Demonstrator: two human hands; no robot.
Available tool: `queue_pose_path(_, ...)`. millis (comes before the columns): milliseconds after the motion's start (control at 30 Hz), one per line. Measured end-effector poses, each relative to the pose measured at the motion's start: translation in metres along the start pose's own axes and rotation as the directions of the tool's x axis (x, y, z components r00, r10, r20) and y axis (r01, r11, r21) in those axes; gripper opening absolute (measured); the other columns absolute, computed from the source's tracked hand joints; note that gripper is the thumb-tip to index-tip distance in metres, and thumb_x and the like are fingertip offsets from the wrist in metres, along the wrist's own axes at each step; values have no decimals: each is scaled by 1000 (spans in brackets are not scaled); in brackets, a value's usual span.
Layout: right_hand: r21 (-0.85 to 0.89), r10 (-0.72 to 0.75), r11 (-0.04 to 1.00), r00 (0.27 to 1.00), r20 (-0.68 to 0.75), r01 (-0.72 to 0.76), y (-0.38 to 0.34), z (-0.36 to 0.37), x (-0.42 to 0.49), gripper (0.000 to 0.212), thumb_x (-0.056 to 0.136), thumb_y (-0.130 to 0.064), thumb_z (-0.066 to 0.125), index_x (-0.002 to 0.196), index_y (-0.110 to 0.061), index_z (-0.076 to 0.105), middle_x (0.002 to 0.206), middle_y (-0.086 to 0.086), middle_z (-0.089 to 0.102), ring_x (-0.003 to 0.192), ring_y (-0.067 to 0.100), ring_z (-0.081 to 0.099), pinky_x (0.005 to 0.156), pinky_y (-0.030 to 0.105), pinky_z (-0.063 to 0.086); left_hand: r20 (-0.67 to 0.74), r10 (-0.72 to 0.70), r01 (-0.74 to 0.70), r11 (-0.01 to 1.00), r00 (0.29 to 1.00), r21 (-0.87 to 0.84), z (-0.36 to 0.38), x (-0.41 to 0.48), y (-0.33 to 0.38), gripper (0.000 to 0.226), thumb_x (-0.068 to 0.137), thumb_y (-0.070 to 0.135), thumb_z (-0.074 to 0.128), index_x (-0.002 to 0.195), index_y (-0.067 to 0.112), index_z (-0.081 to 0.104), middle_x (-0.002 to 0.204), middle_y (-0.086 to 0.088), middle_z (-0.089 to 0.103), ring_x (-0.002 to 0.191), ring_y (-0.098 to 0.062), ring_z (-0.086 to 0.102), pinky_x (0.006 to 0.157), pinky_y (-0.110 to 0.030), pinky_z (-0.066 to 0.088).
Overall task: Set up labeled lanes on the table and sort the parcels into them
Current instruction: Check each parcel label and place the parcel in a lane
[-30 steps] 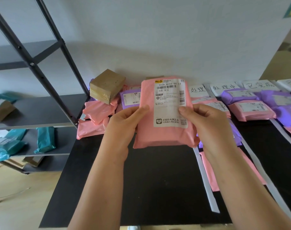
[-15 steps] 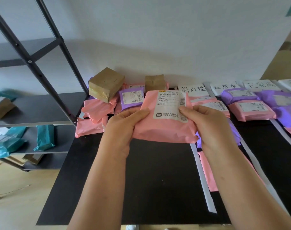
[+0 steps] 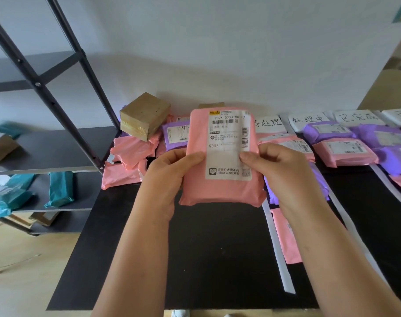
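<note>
A pink parcel with a white shipping label is held upright above the black table, label facing me. My left hand grips its left edge and my right hand grips its right edge, thumbs on the front. Behind it lies a pile of unsorted pink parcels, a purple one and a brown box. To the right, white tape strips mark lanes headed by handwritten paper labels, with purple parcels and pink parcels in them.
A dark metal shelf unit stands left of the table, holding teal parcels and a cardboard piece. A white wall runs behind the table. Wooden floor shows at lower left.
The pink parcel was tipped back flat half a second ago; both hands have raised it upright again with the label toward me.
</note>
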State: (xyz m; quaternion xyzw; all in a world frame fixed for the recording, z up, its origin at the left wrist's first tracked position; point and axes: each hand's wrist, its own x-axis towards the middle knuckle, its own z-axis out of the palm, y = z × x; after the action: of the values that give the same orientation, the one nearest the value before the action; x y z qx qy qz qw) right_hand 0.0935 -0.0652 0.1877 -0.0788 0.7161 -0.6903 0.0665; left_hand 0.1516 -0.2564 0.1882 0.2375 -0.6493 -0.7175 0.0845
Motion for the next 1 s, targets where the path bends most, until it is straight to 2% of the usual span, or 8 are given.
queue_pose_path(100, -41, -71, 996, 996, 47, 73, 0, -1, -4, 8, 87, -16, 74, 85, -23, 78, 82, -10, 77, 75, 5, 73, 59, 15, 54, -55, 65, -65, 998, 996, 8, 3, -2, 0, 18, 81, 33, 79, 93, 21, 77, 98, 1, 77, 97, -24, 72, 83, -41, 55)
queue_pose_path(267, -125, -86, 988, 994, 68, 94, 1, -4, -5, 5, 89, -16, 73, 88, -20, 76, 85, -11, 76, 80, 5, 73, 68, 21, 59, -76, 113, -113, 994, 991, 5, 7, -9, 1, 21, 80, 32, 79, 97, 20, 76, 96, 2, 77, 91, -18, 74, 79, -36, 55)
queue_pose_path(500, -140, -100, 984, 992, 74, 109, 1, -3, -7, 6, 88, -15, 73, 87, -20, 76, 83, -16, 76, 76, 1, 72, 58, 11, 52, -116, 144, -143, 990, 983, 15, 4, -16, 4, 23, 79, 29, 79, 99, 18, 76, 95, 3, 77, 90, -17, 74, 79, -34, 57)
queue_pose_path(633, -159, -112, 980, 991, 68, 121, 1, 0, -9, 4, 88, -15, 73, 85, -18, 75, 81, -17, 75, 71, -1, 70, 53, 8, 48, -115, 165, -165, 986, 980, 15, -1, -20, 2, 21, 80, 27, 78, 99, 18, 76, 93, 3, 78, 87, -15, 74, 74, -27, 59)
queue_pose_path(800, -193, -103, 975, 994, 39, 108, -2, 5, -13, 5, 88, -17, 73, 92, -21, 75, 86, -17, 75, 78, 0, 71, 59, 11, 53, -64, 184, -182, 983, 981, 25, -9, -22, 7, 20, 82, 25, 77, 99, 17, 77, 93, 3, 78, 84, -13, 74, 63, -17, 56)
queue_pose_path(900, -174, -133, 977, 990, -43, 124, -7, 10, -16, 22, 87, -15, 74, 107, -23, 70, 87, -11, 74, 78, -2, 69, 59, 9, 49, -37, 189, -187, 981, 981, 57, -15, -24, 10, 18, 82, 26, 77, 98, 18, 77, 91, 4, 78, 83, -13, 74, 66, -22, 57)
queue_pose_path(1000, -216, -192, 964, 967, -166, 154, -14, 12, -19, 32, 86, -20, 74, 116, -27, 65, 96, -13, 69, 91, 2, 64, 68, 11, 44, -5, 179, -177, 976, 984, 125, -25, -29, 12, 15, 83, 27, 76, 97, 21, 78, 92, 5, 78, 86, -15, 74, 81, -36, 57)
